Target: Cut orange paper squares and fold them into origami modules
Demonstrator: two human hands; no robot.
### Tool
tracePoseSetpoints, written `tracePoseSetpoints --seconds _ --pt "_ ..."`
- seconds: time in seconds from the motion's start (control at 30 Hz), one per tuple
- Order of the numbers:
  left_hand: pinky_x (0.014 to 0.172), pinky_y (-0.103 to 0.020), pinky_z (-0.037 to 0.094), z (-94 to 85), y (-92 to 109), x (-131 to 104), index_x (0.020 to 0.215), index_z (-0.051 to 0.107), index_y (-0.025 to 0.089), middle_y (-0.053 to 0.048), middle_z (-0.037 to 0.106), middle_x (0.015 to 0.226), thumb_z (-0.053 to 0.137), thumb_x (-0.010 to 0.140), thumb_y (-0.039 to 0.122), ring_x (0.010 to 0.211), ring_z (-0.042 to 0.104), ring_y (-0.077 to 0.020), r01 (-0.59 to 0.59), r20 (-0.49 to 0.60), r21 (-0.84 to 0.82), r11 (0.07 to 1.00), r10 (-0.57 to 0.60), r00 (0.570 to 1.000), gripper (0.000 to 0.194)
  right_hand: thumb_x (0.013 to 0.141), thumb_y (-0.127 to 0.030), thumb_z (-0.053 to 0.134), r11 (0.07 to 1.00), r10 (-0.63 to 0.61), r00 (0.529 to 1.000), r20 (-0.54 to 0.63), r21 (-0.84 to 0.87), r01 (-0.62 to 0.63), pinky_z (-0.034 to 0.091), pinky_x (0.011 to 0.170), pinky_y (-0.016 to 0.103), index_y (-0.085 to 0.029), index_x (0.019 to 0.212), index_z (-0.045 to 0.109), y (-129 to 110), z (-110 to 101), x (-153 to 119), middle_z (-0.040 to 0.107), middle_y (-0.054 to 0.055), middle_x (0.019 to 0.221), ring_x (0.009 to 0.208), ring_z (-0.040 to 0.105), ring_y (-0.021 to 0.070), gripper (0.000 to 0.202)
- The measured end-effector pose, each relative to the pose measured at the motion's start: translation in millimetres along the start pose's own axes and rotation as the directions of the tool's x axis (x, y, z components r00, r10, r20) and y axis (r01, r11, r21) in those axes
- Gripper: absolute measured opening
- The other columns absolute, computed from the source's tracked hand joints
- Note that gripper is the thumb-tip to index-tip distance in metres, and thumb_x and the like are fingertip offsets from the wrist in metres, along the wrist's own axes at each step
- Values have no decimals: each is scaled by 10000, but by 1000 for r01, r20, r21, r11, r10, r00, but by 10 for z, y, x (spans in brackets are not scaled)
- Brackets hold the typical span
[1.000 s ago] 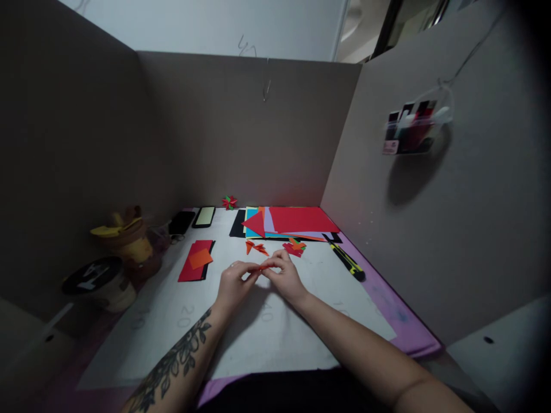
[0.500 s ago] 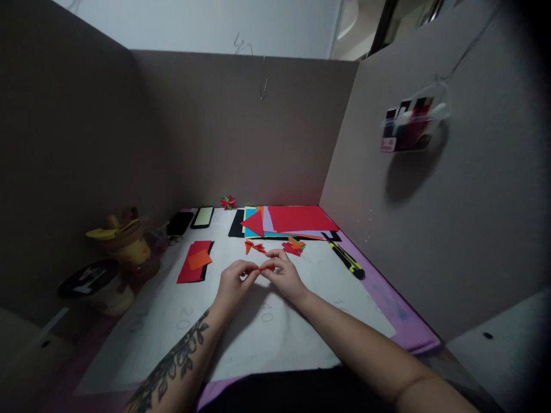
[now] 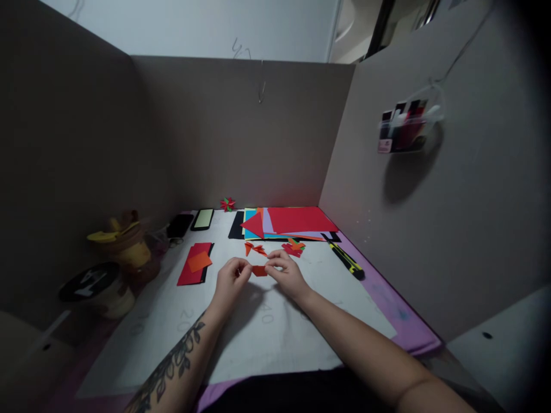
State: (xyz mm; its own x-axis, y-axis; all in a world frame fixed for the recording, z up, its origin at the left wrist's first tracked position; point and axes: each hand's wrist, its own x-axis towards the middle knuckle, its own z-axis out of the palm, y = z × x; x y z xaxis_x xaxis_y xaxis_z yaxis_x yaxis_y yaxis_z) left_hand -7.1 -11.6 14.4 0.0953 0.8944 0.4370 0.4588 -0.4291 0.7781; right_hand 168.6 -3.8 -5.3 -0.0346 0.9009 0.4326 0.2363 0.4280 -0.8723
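Observation:
Between my two hands is a small piece of orange-red paper, stretched roughly level above the white sheet. My left hand pinches its left end between thumb and finger. At the right end, my right hand grips it the same way, with fingers closed. Just beyond lie a few folded orange paper pieces. Behind my right hand is a little pile of red, orange and green paper pieces. To the left, an orange paper square rests on red paper.
Coloured sheets are stacked at the back. A yellow-black utility knife lies right. A folded paper star and a phone stand back left. Pots and a lidded tub line the left wall. A plastic holder hangs right.
My hands have drawn slightly apart, and the paper between them now shows as a flat strip. Before, it was mostly hidden by my fingers.

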Motion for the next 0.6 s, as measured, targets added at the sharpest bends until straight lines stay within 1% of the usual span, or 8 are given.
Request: tracePoseSetpoints --seconds 0.13,0.2,0.23,0.27,0.33,0.4,0.43,0.6 --pt "576 -220 394 -19 -36 22 683 552 173 5 570 670 513 800 296 615 504 -122 55 -34 -46 997 -57 998 174 751 -264 606 1000 10 998 -57 -23 -11 433 839 323 -193 641 643 32 -53 36 555 56 927 936 548 197 137" --pt "572 -221 391 -15 -34 18 676 555 172 6 569 661 519 795 288 607 501 -121 50 -39 -38 998 -51 998 170 763 -240 589 997 -57 994 -92 -66 51 426 860 335 -197 716 646 21 -48 27 555 60 931 948 543 201 86" --pt "571 -222 389 -6 -27 12 672 559 171 5 573 661 520 793 278 606 500 -121 35 -28 -24 999 -36 999 165 761 -220 586 991 -107 990 -87 -92 99 418 883 343 -203 786 652 6 -34 16 556 62 949 963 537 202 72" --pt "573 -223 387 6 -17 3 671 566 171 3 578 664 521 792 269 607 501 -121 14 -9 -7 1000 -14 1000 162 755 -202 588 983 -154 986 -62 -115 146 409 903 349 -211 853 652 -13 -14 2 555 65 976 983 530 203 117" --pt "583 -224 387 34 4 -15 676 581 170 -3 587 673 518 795 260 618 505 -121 -35 40 19 999 34 999 161 753 -182 587 968 -202 979 20 -147 203 397 926 351 -220 883 652 -54 33 -25 553 68 1011 1015 516 203 151" --pt "595 -226 390 54 19 -24 684 589 170 -7 592 684 510 801 262 633 512 -123 -65 77 25 998 63 995 169 770 -189 573 969 -182 980 87 -154 193 400 919 345 -217 773 652 -88 66 -37 558 64 995 1009 516 198 84" --pt "596 -226 390 58 22 -23 682 587 170 -8 592 685 507 800 264 636 513 -125 -64 79 24 998 62 995 170 777 -197 568 974 -158 983 97 -147 171 404 909 341 -212 716 642 -99 69 -34 560 61 979 995 520 194 98" --pt "573 -226 379 50 -7 5 672 547 169 -5 585 682 497 787 264 632 516 -129 13 42 11 1000 -14 999 157 751 -207 587 996 -67 996 61 -62 71 406 867 321 -187 642 610 -92 -21 29 563 42 915 910 547 175 113"
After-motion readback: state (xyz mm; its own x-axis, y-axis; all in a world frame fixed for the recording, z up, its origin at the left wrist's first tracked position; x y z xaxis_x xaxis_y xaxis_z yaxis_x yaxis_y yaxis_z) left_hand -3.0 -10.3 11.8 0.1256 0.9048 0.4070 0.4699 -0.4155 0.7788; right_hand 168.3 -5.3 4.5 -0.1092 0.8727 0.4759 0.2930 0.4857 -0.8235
